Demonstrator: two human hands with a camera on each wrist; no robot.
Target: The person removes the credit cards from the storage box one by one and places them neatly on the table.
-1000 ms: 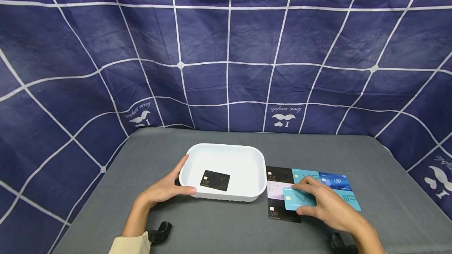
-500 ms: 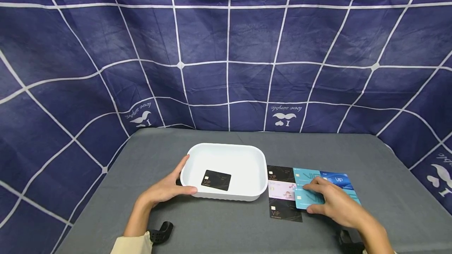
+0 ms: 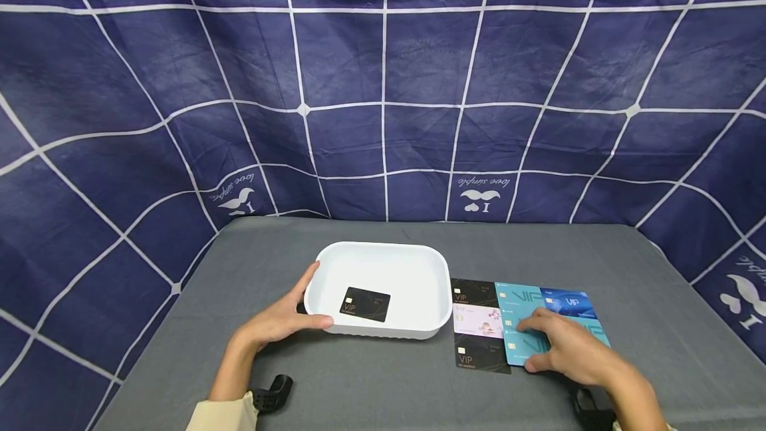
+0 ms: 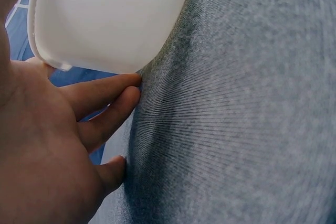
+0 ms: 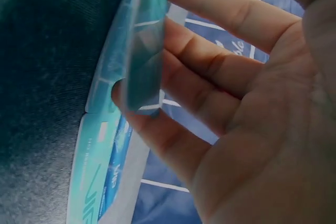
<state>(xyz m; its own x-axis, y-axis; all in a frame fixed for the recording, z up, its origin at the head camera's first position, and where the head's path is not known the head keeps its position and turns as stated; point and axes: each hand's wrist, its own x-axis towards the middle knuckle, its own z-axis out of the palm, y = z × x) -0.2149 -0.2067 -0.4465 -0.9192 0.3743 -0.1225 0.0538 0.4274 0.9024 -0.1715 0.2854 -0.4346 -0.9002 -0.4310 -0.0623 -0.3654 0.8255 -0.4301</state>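
Observation:
My left hand grips the left end of a white plastic tray, thumb at the front wall and index finger up along the left rim. A black VIP card lies inside the tray. To the right, my right hand pinches a teal card between thumb and fingertips, low over the front of a column of teal cards. In the right wrist view this held card stands at a slant to the tabletop. Left of it lie a black card, a pink card and another black card.
A blue card lies at the back right of the card layout, beside a teal card partly covered by my hand. Grey cloth covers the table. A blue checked curtain hangs behind it.
My right hand has moved the teal card rightward off the pink and black cards, then slightly toward the front of the teal column. The left hand and tray have stayed put.

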